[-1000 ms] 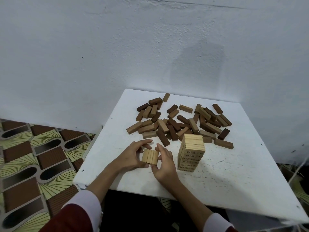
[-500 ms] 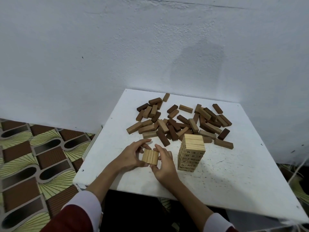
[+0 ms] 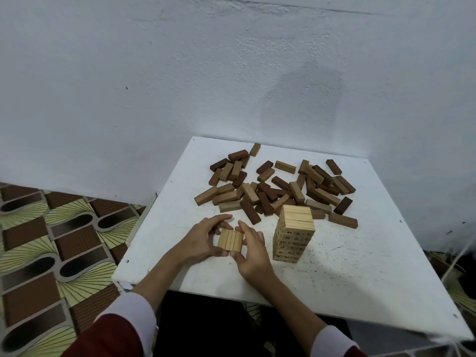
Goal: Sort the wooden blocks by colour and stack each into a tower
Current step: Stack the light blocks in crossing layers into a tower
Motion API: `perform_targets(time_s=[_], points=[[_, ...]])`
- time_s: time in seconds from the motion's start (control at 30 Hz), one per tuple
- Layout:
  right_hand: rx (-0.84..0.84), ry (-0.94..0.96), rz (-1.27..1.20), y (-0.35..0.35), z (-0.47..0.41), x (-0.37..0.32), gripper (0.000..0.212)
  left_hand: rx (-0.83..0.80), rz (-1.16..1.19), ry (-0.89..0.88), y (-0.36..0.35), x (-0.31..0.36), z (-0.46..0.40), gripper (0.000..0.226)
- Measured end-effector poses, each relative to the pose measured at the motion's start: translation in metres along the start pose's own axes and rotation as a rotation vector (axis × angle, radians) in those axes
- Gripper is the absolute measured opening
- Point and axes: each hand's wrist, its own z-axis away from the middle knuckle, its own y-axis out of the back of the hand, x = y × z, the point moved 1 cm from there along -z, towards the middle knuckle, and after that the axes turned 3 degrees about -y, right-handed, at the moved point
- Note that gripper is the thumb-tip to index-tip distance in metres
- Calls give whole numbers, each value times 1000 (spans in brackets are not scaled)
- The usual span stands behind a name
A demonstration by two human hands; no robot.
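A small row of light wooden blocks [image 3: 230, 240] lies side by side near the front of the white table [image 3: 360, 279]. My left hand [image 3: 199, 240] grips the row from its left side, fingers curled over the far end and thumb at the near end. My right hand [image 3: 251, 251] grips it from the right side in the same way. Just to the right stands a tower of light blocks [image 3: 293, 233], several layers high. Behind both lies a loose pile of mid-brown and dark-brown blocks [image 3: 278, 186].
A pale wall rises directly behind the table. The table's left edge [image 3: 139, 228] drops to a patterned brown and green floor [image 3: 51, 240]. A lone brown block [image 3: 342, 220] lies right of the tower. Bare tabletop stretches across the front right.
Both hands have stayed around the row of light blocks, squeezing it slightly tighter. The tower and the loose pile have not moved.
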Motion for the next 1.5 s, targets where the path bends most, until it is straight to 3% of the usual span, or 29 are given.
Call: perform_targets(time_s=[0.4,0.6,0.87,1.07,1.5], points=[[-31,-99,79,1,-7,-21,68,38,57,29,3,12,1,80],[37,86,166,24,-16,-73,71,162,77,-93,37,54,8,84],[137,297,412,97,-15,-114,69,239,311,-195,42,122,9,81],[9,130,147,159,8,-94,71,170,214,-269,3,153,-5,81],[-10,11,44,185,20,-38,72,93,-63,-303,-41,156,-24,83]])
